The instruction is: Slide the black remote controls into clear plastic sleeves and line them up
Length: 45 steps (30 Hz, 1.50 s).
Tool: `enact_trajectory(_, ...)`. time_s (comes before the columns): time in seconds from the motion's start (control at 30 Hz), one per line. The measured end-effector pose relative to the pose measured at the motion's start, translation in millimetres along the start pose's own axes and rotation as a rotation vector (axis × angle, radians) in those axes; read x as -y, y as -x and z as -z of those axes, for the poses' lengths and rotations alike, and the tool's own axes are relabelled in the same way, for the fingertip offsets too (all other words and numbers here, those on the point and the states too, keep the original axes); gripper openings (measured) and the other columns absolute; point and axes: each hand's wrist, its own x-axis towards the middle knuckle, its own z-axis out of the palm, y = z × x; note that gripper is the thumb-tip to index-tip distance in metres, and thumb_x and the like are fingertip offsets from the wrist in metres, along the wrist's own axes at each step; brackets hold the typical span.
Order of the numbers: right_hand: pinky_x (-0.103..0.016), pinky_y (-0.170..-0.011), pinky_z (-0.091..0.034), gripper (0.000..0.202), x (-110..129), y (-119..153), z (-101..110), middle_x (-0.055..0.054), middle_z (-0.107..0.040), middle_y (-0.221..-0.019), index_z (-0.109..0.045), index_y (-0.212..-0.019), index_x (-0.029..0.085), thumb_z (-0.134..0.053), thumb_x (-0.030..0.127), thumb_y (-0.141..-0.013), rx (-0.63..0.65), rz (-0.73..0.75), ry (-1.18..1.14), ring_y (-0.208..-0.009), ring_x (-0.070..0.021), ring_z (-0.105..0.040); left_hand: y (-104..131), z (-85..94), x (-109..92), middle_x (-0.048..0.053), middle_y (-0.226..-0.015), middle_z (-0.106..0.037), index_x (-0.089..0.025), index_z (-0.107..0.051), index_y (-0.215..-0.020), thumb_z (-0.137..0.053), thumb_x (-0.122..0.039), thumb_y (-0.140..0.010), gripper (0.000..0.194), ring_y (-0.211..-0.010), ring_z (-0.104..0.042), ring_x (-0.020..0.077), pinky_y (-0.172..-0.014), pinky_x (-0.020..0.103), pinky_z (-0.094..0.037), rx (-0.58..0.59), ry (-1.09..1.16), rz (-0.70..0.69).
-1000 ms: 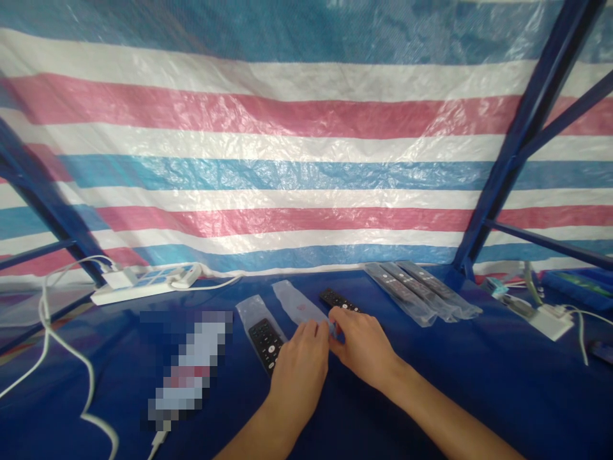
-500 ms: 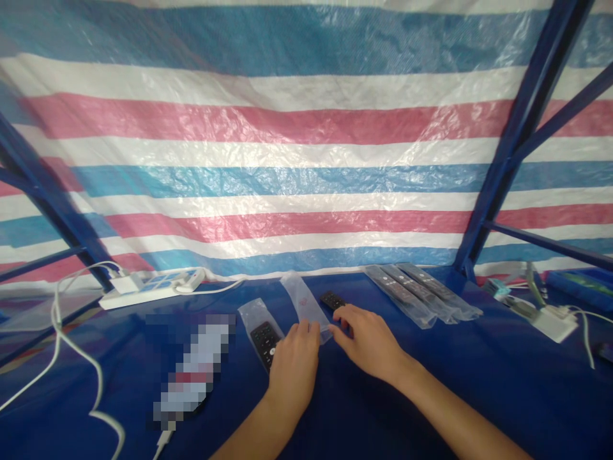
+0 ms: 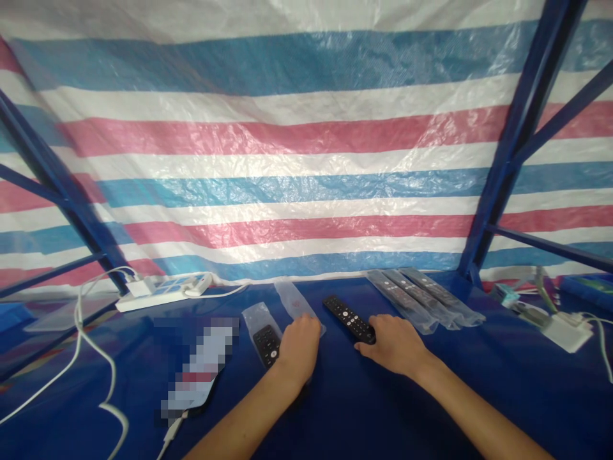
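Our right hand (image 3: 395,345) grasps the near end of a bare black remote control (image 3: 348,318) between thumb and fingers; the remote lies slanted on the blue table (image 3: 335,415), its far end pointing forward and to the left of that hand. Our left hand (image 3: 300,345) has its fingers curled down at the near end of a clear plastic sleeve (image 3: 293,299), which stretches forward from them; the fingertips are hidden, so we cannot tell whether they pinch it. Just left of our left hand, partly covered by it, we see a bagged remote (image 3: 266,344) with its buttons facing up. Beyond our right hand and a little to its right, three wrapped remotes (image 3: 421,299) lie side by side. Well to the left of our left hand we have a pixelated object (image 3: 204,367) with a white cable (image 3: 171,434) at its near end, and farther forward a white power strip (image 3: 163,292). Well right of our right hand sits a white adapter (image 3: 567,331).
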Motion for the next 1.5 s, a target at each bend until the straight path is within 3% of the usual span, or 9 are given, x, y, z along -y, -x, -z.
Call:
enact_trajectory(0.13, -0.027, -0.056, -0.032, 0.026, -9.5, 0.8, 3.2, -0.008, -0.071, -0.077, -0.066, -0.074, 0.019, -0.058, 0.044, -0.074, -0.017, -0.012, -0.083, -0.075, -0.0238, -0.066, -13.7, -7.0, 8.3, 0.014, -0.099, -0.064, -0.012, -0.062, -0.098, -0.035, -0.004, -0.088, 0.030, -0.093, -0.065, 0.0236, -0.079, 0.033, -0.049, -0.058, 0.018, 0.038)
enact_trajectory(0.3, -0.026, -0.052, -0.025, 0.024, -18.8, 12.2, 22.7, -0.004, -0.067, -0.067, -0.060, -0.065, 0.020, -0.060, 0.044, -0.072, -0.082, 0.018, -0.181, -0.064, -0.0179, -0.060, -28.0, -18.1, 19.6, 0.011, -0.094, -0.065, -0.014, -0.062, -0.092, -0.033, -0.016, -0.094, 0.029, -0.088, -0.065, 0.0239, -0.074, 0.033, -0.048, -0.147, 0.076, 0.082)
enact_trajectory(0.47, -0.025, -0.051, -0.022, 0.023, -20.9, 23.3, 34.2, -0.001, -0.063, -0.063, -0.059, -0.060, 0.021, -0.065, 0.042, -0.067, -0.003, 0.132, -0.233, -0.059, -0.0146, -0.054, -31.3, -17.8, 23.5, 0.010, -0.095, -0.065, -0.015, -0.061, -0.091, -0.037, -0.017, -0.093, 0.025, -0.090, -0.064, 0.0222, -0.076, 0.031, -0.045, -0.161, 0.161, 0.132)
enact_trajectory(0.8, -0.025, -0.051, -0.019, 0.025, -6.1, 21.3, 23.2, 0.001, -0.059, -0.059, -0.057, -0.057, 0.020, -0.065, 0.042, -0.066, 0.049, 0.154, -0.265, -0.054, -0.0122, -0.049, -28.3, -19.1, 24.9, 0.009, -0.095, -0.066, -0.016, -0.060, -0.092, -0.038, -0.017, -0.093, 0.022, -0.090, -0.064, 0.0222, -0.076, 0.030, -0.044, -0.166, 0.175, 0.131)
enact_trajectory(1.07, -0.025, -0.050, -0.019, 0.023, -1.6, 18.0, 13.1, 0.000, -0.060, -0.059, -0.059, -0.059, 0.020, -0.064, 0.041, -0.068, 0.057, 0.131, -0.296, -0.054, -0.0125, -0.050, -21.7, -21.1, 27.1, 0.008, -0.094, -0.066, -0.016, -0.060, -0.093, -0.034, -0.016, -0.093, 0.026, -0.089, -0.064, 0.0221, -0.075, 0.031, -0.045, -0.149, 0.162, 0.045)
enact_trajectory(1.33, -0.024, -0.050, -0.020, 0.024, -1.5, 21.0, 17.9, 0.002, -0.055, -0.057, -0.056, -0.057, 0.020, -0.065, 0.041, -0.066, 0.103, 0.177, -0.333, -0.055, -0.0114, -0.047, -20.5, -20.4, 28.0, 0.008, -0.095, -0.065, -0.016, -0.058, -0.096, -0.033, -0.018, -0.095, 0.025, -0.091, -0.063, 0.0201, -0.078, 0.029, -0.044, -0.200, 0.179, 0.068)
enact_trajectory(1.5, -0.024, -0.051, -0.019, 0.024, -1.3, 20.4, 15.2, 0.002, -0.057, -0.059, -0.057, -0.058, 0.020, -0.065, 0.041, -0.067, 0.088, 0.191, -0.339, -0.055, -0.0113, -0.047, -19.3, -20.2, 30.1, 0.007, -0.097, -0.065, -0.017, -0.056, -0.096, -0.033, -0.019, -0.095, 0.023, -0.093, -0.063, 0.0201, -0.080, 0.029, -0.044, -0.203, 0.208, -0.002)
